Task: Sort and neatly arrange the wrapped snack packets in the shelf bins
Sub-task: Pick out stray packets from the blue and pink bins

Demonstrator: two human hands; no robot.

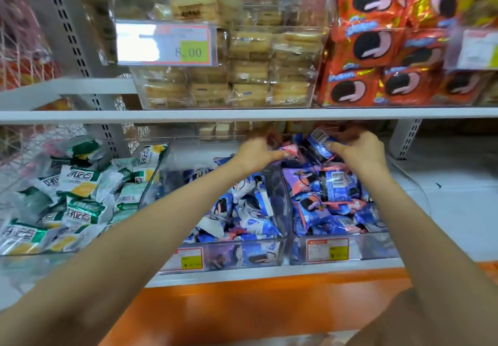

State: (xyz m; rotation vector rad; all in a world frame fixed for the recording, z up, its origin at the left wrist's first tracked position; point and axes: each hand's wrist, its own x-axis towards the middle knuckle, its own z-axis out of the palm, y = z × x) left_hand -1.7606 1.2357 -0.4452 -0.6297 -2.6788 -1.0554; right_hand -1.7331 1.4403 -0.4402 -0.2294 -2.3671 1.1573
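Shop shelving fills our view as we reach beneath the upper shelf (242,115). Our left hand (258,152) pinches a pink packet (289,151); our right hand (359,150) curls round a blue packet (318,140). Both packets sit above the back of the right bin (377,246), heaped with blue and pink packets (331,192). Green packets (80,184) lie well left.

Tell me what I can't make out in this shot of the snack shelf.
All head view.
Fingertips of the left hand gripping the pink packet and right hand gripping the blue packet: shadowed under the shelf board.
Rear of lower bins: hidden by that board.
Upper price tag: print blurred, only 8.00 reads.
Lower bin labels: too small.
Right tag: cut off by frame edge.
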